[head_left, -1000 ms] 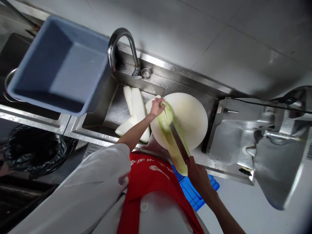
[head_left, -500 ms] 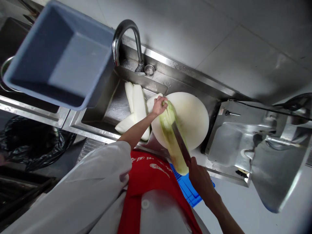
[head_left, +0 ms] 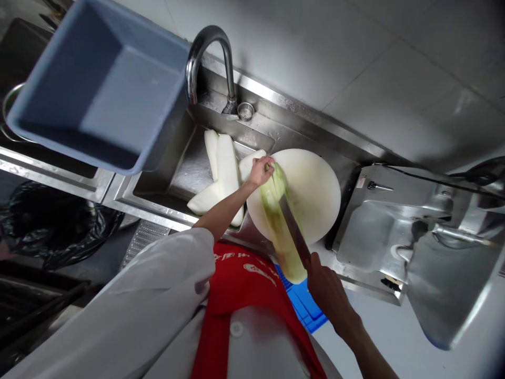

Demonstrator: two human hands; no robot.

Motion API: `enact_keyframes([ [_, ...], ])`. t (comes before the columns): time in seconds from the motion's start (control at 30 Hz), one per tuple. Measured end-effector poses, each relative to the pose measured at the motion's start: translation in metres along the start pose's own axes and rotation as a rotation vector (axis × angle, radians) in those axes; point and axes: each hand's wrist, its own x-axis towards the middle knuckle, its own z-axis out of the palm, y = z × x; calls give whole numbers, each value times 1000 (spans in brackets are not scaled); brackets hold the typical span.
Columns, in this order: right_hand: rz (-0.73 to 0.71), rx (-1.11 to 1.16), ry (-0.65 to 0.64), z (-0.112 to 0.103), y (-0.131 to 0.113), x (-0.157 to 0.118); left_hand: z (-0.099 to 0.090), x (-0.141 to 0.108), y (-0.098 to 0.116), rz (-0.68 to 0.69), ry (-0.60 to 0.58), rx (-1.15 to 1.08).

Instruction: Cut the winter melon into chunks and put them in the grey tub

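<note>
My left hand (head_left: 262, 171) is closed around the far end of a long pale-green wedge of winter melon (head_left: 281, 239), its pulpy inner side facing up. The wedge lies over the left part of a round white cutting board (head_left: 317, 192), and its near end sticks out past the board's edge. In my right hand (head_left: 325, 281) is the handle of a long kitchen knife (head_left: 292, 223). Its blade lies lengthwise along the wedge's right side, tip toward my left hand. How deep the blade sits cannot be seen. Several whitish melon pieces (head_left: 228, 168) rest left of the board in the sink.
A steel sink (head_left: 183, 176) holds the pieces, with a curved faucet (head_left: 209, 34) behind. The big grey-blue tub (head_left: 126, 95) stands to the left. Below it is a bin with a black bag (head_left: 59, 247). A metal machine (head_left: 371, 226) stands right of the board; a blue crate (head_left: 305, 305) is below.
The view has shifted slightly. Both hands, the knife and the melon wedge keep nearly the same places relative to the board.
</note>
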Motion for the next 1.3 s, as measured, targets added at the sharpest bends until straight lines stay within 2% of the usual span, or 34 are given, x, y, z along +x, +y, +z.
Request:
enact_keyframes([
  [0.13,17,-29,-8,1,-3,-1,0,0,1,-8,5,-6],
  [0.4,-41,56,156,17,6,5,1,0,0,-11,14,0],
  [1.3,-40,116,171,8,4,8,1,-1,2,-21,6,-16],
])
